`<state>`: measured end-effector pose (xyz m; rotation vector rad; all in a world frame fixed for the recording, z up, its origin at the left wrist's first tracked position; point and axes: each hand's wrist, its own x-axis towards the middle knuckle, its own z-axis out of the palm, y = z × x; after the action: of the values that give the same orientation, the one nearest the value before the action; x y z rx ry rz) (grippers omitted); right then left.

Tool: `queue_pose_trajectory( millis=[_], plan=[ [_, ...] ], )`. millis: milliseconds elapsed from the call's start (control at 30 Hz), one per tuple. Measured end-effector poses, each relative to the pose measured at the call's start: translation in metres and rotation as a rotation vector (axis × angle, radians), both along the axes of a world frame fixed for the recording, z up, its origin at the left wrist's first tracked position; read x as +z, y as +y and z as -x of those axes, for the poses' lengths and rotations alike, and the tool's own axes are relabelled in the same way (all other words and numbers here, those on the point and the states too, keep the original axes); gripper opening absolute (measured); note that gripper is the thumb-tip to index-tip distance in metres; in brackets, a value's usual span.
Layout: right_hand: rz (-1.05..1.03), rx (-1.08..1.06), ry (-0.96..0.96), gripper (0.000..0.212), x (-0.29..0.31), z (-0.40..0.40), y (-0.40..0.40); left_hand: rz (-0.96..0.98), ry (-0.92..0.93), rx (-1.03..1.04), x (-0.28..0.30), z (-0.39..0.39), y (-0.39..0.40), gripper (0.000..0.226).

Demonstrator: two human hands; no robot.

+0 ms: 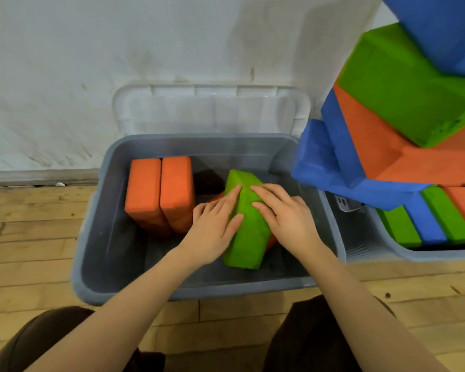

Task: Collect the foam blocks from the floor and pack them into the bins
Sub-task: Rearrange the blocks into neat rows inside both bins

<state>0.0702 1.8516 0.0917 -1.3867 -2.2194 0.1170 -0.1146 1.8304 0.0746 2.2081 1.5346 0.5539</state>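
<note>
A green foam block [249, 232] stands tilted on edge inside the grey bin [97, 237]. My left hand [215, 226] lies against its left face with straight fingers. My right hand [282, 210] lies flat on its right face and top edge. Both hands press the block between them. Two orange blocks [160, 194] stand upright side by side at the bin's back left. Another orange block [271, 241] peeks out under the green one.
The bin's clear lid [212, 108] leans against the white wall behind it. A second bin [403, 251] at the right holds green, blue and orange blocks, with a tall pile of blocks [387, 135] stacked above it. Wooden floor surrounds the bins; my knees are below.
</note>
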Motion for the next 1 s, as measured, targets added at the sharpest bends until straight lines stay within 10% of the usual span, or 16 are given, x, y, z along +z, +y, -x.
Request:
queue_pose_trajectory(
  millis=[200, 400, 567, 1000],
  plan=[
    [0.19, -0.029, 0.095, 0.044, 0.006, 0.026, -0.007, 0.11, 0.036, -0.106, 0.007, 0.03, -0.016, 0.091],
    [0.384, 0.011, 0.52, 0.05, -0.019, 0.032, -0.013, 0.024, -0.2, 0.115, -0.008, 0.024, -0.007, 0.063],
    [0.419, 0.0, 0.42, 0.045, -0.034, 0.026, 0.005, 0.034, 0.176, 0.111, -0.005, 0.023, 0.004, 0.089],
    [0.301, 0.175, 0.317, 0.054, -0.014, 0.05, 0.011, 0.091, 0.044, 0.342, 0.052, 0.048, -0.009, 0.09]
  ],
)
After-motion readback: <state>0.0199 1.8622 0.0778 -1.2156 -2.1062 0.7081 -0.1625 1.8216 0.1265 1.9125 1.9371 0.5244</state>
